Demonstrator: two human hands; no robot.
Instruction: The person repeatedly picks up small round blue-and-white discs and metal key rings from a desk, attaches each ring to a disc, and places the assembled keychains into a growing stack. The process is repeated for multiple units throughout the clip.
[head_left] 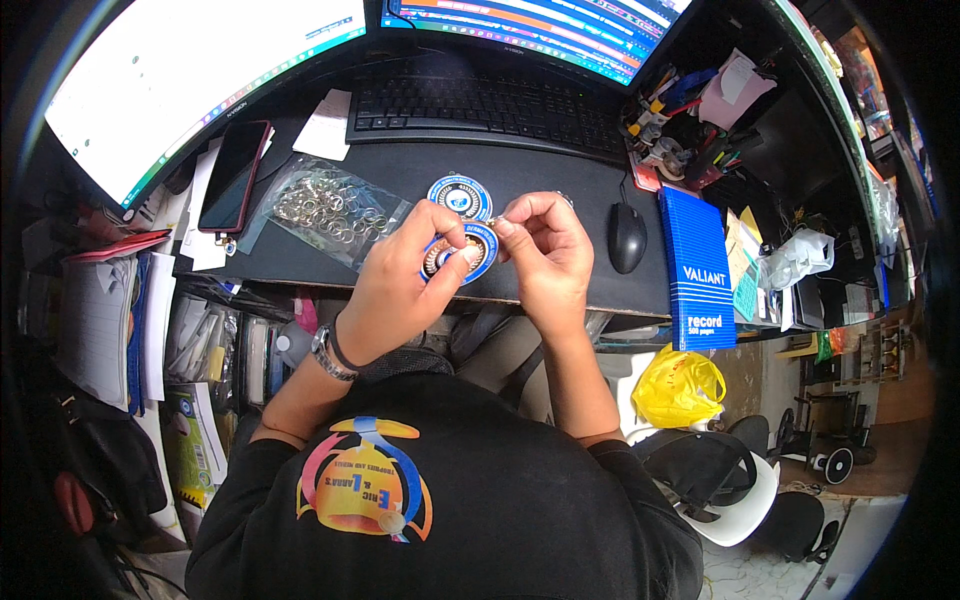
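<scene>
My left hand (398, 275) grips a round medal (483, 246) with a blue and white printed rim and a metallic wreath in the centre. Its thumb lies across the medal's face. Beside it, my right hand (552, 258) is closed in a pinch at the medal's upper right edge, on a small shiny metal piece (494, 223) that looks like a ring; the fingertips partly hide it. Just beyond, a second blue and white medal (461, 196) rests on the desk, partly covered by my left fingers. A clear plastic bag of metal rings (335, 208) lies left of my hands.
A black keyboard (485, 108) sits below two monitors. To the right are a black mouse (628, 238), a blue record book (696, 270) overhanging the desk edge, and pens in a holder. A phone (235, 178) lies at left. A yellow plastic bag (680, 388) is below, right.
</scene>
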